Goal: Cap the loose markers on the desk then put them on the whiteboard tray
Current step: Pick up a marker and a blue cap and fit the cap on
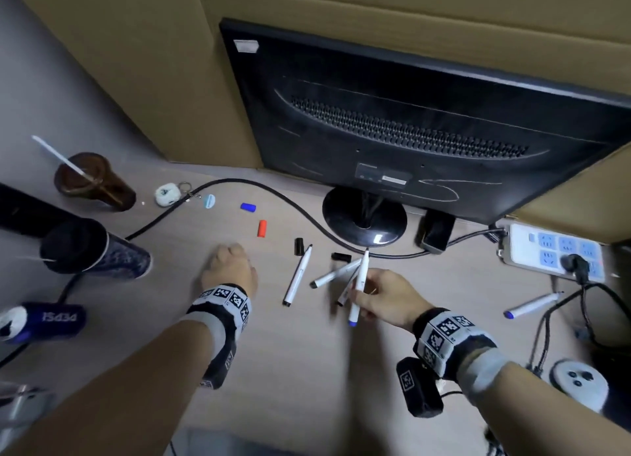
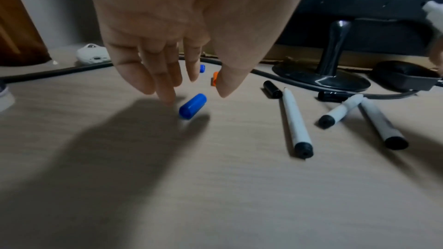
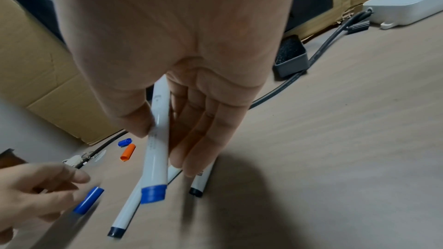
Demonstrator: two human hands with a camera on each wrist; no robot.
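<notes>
My right hand (image 1: 362,298) pinches a white marker with a blue end (image 1: 359,285), lifted off the desk with its uncapped tip pointing away; the same marker (image 3: 155,158) fills the right wrist view. My left hand (image 2: 195,94) hovers fingers-down over a loose blue cap (image 2: 193,106), thumb and fingers on either side without gripping it. Three black-ended markers (image 1: 298,276) lie uncapped in the middle. A second blue marker (image 1: 532,305) lies at the right. Another blue cap (image 1: 248,207), an orange cap (image 1: 262,228) and two black caps (image 1: 299,246) lie further back. No whiteboard tray is in view.
A monitor stand (image 1: 364,216) and a black cable (image 1: 290,203) sit just behind the caps. A power strip (image 1: 553,250) and a board eraser (image 1: 437,233) are at the right. A brown cup (image 1: 99,182), a dark tumbler (image 1: 95,250) and a can (image 1: 51,319) stand at the left.
</notes>
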